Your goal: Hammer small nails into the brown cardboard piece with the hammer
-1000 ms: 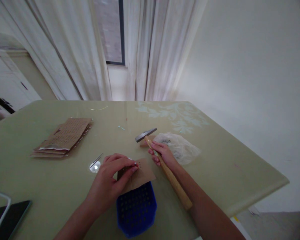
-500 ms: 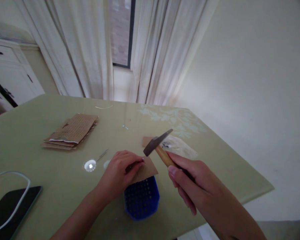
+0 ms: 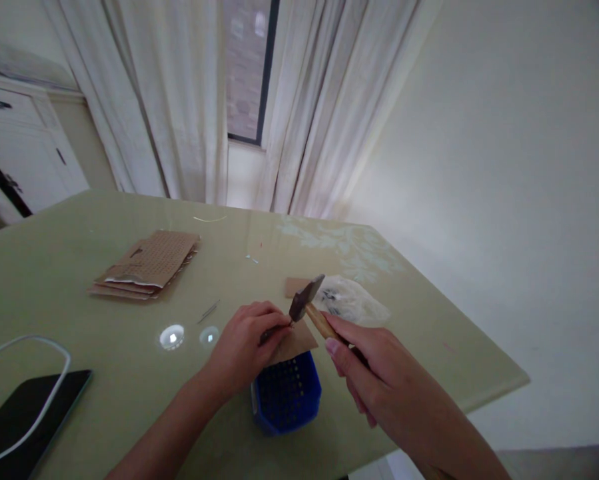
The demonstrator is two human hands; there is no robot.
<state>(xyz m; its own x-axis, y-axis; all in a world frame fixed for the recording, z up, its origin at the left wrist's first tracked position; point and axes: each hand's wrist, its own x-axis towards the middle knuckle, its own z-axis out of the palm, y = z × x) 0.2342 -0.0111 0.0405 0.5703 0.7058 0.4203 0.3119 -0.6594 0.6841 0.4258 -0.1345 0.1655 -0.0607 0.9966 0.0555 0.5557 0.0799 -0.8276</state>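
My right hand (image 3: 379,367) is closed around the wooden handle of a hammer (image 3: 308,299). The dark metal head is tilted and sits right at the fingertips of my left hand (image 3: 252,343). Thumb and forefinger of that hand pinch a small nail-like piece (image 3: 292,323), mostly hidden by the fingers and the hammer head. Under them, a piece of cardboard (image 3: 295,343) lies across the far part of a blue plastic basket (image 3: 288,393) with a perforated bottom. Whether the hammer touches the piece, I cannot tell.
Behind the hammer are a clear plastic bag (image 3: 352,299) with small dark items and another cardboard piece (image 3: 296,287). Stacked cardboard (image 3: 149,263) lies at left, thin metal pins (image 3: 209,311) nearer. A dark tablet (image 3: 34,413) and white cable (image 3: 54,393) occupy the table's left front.
The hammer has come down and left, from above the cardboard to my left fingertips. My left hand keeps its pinch. The view has shifted slightly.
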